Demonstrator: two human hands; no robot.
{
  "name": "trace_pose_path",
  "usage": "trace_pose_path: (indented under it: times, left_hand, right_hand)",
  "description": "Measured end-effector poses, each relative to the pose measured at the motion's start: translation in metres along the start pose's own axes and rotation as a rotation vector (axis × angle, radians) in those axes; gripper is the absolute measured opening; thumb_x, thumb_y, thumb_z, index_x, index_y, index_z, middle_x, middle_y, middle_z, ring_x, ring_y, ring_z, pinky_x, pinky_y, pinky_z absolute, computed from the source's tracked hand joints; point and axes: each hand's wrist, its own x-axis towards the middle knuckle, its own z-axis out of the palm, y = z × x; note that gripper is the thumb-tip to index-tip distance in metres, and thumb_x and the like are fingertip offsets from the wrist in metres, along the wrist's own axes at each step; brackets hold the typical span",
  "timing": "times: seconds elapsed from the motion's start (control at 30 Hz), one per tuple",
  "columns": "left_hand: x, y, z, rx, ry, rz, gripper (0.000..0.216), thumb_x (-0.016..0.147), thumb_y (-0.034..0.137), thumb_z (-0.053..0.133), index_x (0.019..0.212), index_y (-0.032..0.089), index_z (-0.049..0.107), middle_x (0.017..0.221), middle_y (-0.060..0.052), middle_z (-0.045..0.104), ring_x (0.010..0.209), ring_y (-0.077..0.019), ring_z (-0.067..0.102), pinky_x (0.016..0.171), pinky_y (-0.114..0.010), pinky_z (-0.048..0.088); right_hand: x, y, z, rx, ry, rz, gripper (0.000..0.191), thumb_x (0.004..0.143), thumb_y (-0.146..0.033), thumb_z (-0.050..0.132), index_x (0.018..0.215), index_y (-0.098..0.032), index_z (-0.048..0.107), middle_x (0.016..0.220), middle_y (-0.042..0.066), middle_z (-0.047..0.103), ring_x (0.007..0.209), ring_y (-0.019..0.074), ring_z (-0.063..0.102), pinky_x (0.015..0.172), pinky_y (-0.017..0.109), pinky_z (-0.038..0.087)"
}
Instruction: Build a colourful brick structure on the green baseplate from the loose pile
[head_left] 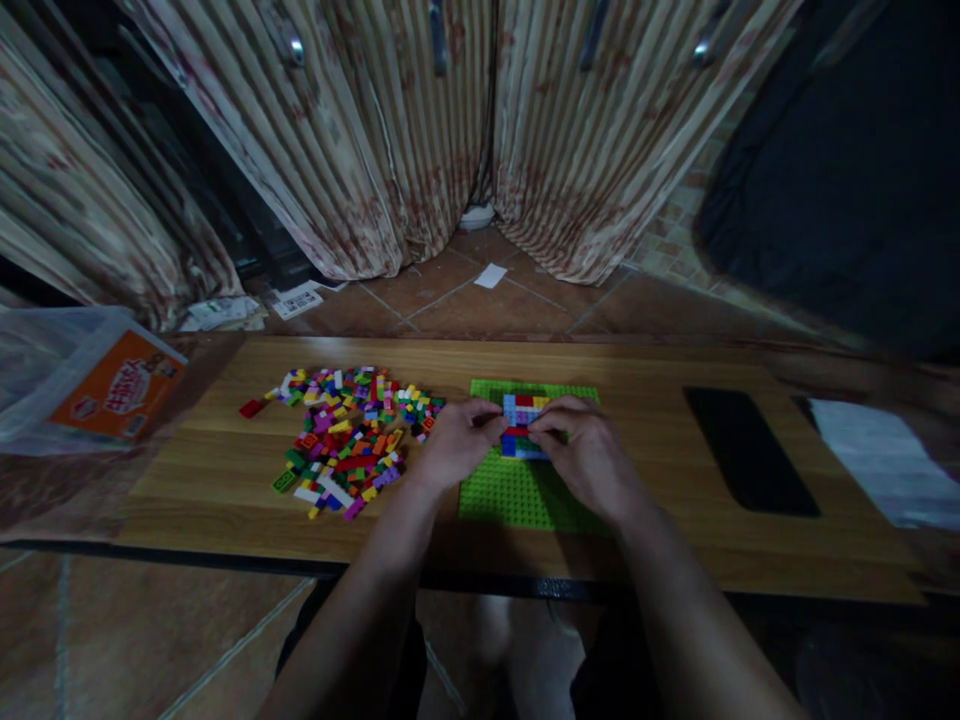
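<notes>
A green studded baseplate (495, 500) lies on the table in front of me. On its upper part stands a block of toy building bricks (510, 408), with light blue, red, white, yellow and purple pieces at the top and blue ones lower down. Across its middle runs a red brick (516, 431). My left hand (461, 440) is closed, thumb and forefinger pinched at the red brick's left end. From the other side my right hand (589, 450) has its fingers pinched at the brick's right end, covering part of the block.
Left of the baseplate spreads a pile of loose coloured bricks (349, 440). A black flat slab (750, 450) and white paper sheets (885, 460) lie to the right. A clear plastic tub (67, 380) with an orange label stands at far left. Curtains (405, 130) hang beyond the table.
</notes>
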Motion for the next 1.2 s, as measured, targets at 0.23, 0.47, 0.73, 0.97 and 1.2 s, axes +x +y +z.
trace_pose_path:
  times: [0.23,0.47,0.73,0.97,1.2]
  left_hand:
    - [0.001,-0.001,0.003,-0.053,0.050,-0.059,0.011,0.068,0.018,0.070,0.078,0.014,0.070,0.071,-0.002,0.070,0.063,-0.0126,0.061,0.062,-0.024,0.048]
    - [0.001,-0.003,0.006,-0.012,0.095,-0.018,0.011,0.068,0.019,0.069,0.078,0.015,0.071,0.075,-0.004,0.072,0.068,-0.0149,0.064,0.062,-0.024,0.049]
    - [0.001,-0.008,0.004,0.009,0.043,0.050,0.016,0.076,0.026,0.063,0.085,0.016,0.071,0.077,-0.003,0.072,0.067,-0.0139,0.063,0.061,-0.024,0.049]
    - [0.001,0.001,-0.008,-0.128,0.124,0.036,0.019,0.079,0.030,0.060,0.086,0.015,0.069,0.064,0.001,0.063,0.057,-0.0102,0.057,0.055,-0.020,0.045]
    - [-0.001,0.015,-0.039,-0.298,0.452,0.060,0.022,0.072,0.033,0.068,0.084,0.014,0.069,0.065,0.001,0.065,0.058,-0.0104,0.059,0.056,-0.021,0.048]
  right_hand:
    - [0.001,0.000,0.001,0.032,-0.012,0.026,0.015,0.079,-0.012,0.066,0.071,-0.022,0.071,0.083,0.003,0.063,0.085,0.0194,0.057,0.078,0.035,0.048]
    - [0.001,0.000,0.001,0.022,-0.019,0.031,0.015,0.078,-0.013,0.065,0.071,-0.023,0.072,0.086,0.003,0.064,0.087,0.0197,0.058,0.080,0.036,0.048]
    - [0.003,0.001,-0.010,0.162,0.048,0.134,0.011,0.083,-0.026,0.062,0.081,-0.022,0.072,0.086,0.003,0.069,0.083,0.0194,0.064,0.078,0.035,0.048]
    - [0.005,0.004,-0.014,0.173,0.345,0.236,0.018,0.083,-0.034,0.061,0.081,-0.020,0.072,0.084,0.005,0.071,0.080,0.0209,0.066,0.073,0.034,0.049]
    - [0.008,-0.015,-0.003,0.165,0.284,0.180,0.015,0.085,-0.031,0.059,0.081,-0.022,0.071,0.085,0.004,0.070,0.082,0.0209,0.064,0.077,0.036,0.048]
